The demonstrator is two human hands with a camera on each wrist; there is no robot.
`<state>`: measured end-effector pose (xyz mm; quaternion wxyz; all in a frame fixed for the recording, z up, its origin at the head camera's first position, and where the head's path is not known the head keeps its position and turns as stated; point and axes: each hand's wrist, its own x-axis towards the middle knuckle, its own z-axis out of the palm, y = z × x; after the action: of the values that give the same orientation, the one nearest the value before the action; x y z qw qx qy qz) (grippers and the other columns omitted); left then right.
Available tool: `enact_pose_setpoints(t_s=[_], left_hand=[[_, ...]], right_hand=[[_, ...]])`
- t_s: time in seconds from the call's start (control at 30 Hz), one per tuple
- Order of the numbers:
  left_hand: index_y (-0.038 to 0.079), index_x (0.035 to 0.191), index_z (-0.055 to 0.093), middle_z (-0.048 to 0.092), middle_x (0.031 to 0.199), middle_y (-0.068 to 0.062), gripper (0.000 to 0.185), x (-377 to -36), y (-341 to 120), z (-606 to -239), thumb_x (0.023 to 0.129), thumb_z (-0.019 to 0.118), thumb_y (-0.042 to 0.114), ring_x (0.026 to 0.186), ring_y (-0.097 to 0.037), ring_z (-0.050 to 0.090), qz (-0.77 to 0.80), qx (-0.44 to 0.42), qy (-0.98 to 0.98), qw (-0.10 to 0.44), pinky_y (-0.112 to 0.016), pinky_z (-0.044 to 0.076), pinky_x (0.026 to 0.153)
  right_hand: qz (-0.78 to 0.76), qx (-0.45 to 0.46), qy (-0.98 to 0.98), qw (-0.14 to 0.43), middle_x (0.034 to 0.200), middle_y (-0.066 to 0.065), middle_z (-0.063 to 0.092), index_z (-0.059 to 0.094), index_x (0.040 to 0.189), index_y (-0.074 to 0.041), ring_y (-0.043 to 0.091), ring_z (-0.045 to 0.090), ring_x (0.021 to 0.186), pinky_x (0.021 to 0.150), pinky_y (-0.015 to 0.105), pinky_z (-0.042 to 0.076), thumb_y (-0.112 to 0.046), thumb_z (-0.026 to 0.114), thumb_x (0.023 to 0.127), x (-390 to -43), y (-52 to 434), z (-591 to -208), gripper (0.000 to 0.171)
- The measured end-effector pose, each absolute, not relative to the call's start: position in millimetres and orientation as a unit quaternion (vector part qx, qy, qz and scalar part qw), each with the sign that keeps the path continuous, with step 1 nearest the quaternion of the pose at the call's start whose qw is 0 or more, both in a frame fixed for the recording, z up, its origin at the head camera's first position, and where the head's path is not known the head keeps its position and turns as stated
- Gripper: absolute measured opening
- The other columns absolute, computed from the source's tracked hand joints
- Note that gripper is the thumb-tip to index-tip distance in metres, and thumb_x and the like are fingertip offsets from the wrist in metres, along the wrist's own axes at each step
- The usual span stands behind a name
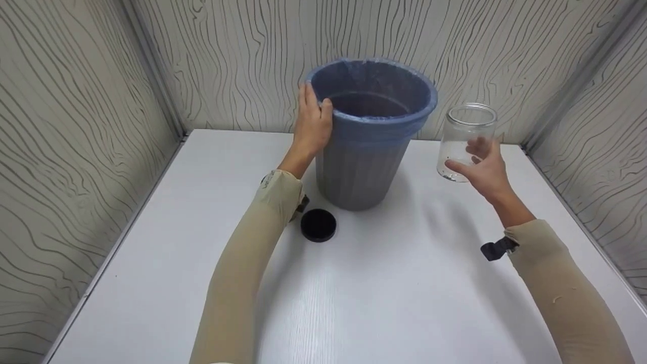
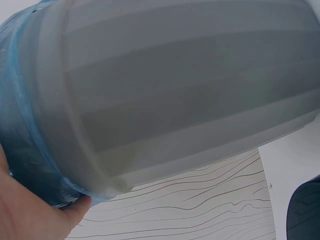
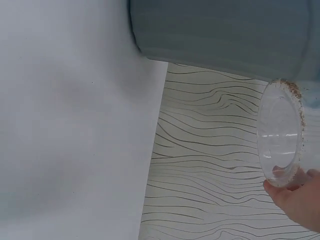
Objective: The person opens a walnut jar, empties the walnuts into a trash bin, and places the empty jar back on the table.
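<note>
A tall grey trash can (image 1: 356,172) stands towards the back of the white table, with a blue plastic bag (image 1: 379,129) lining it and folded over its rim. My left hand (image 1: 312,126) rests against the left of the rim, fingers extended along the outside and thumb at the front. Right of the can, my right hand (image 1: 485,172) grips a clear, lidless jar (image 1: 457,144) low on its side. The jar is held nearly upright, apart from the can and above the table. Small brown crumbs cling near its base, as the right wrist view shows.
A round black lid (image 1: 318,225) lies on the white table (image 1: 364,293) in front of the can, close to my left forearm. Wood-grain patterned panels (image 1: 242,65) enclose the table at the back and both sides.
</note>
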<state>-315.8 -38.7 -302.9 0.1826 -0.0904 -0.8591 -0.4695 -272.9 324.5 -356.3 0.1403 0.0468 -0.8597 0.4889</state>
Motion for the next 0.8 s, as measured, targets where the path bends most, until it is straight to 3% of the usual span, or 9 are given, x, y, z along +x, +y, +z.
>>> enact_pose_setpoints(t_s=[0.8], left_hand=[[0.000,0.150,0.001,-0.004,0.157,-0.013,0.063,-313,-40,-303,0.101,0.025,0.032,0.143,-0.022,0.002,-0.469,-0.092,-0.862,0.169,-0.031,0.010,0.113]], right_hand=[[0.462,0.014,-0.886,0.034,0.145,0.028,0.026,0.003,0.146,0.004,0.042,0.030,0.132,0.106,0.050,0.028,-0.039,0.077,0.078,-276,326,-406,0.109]])
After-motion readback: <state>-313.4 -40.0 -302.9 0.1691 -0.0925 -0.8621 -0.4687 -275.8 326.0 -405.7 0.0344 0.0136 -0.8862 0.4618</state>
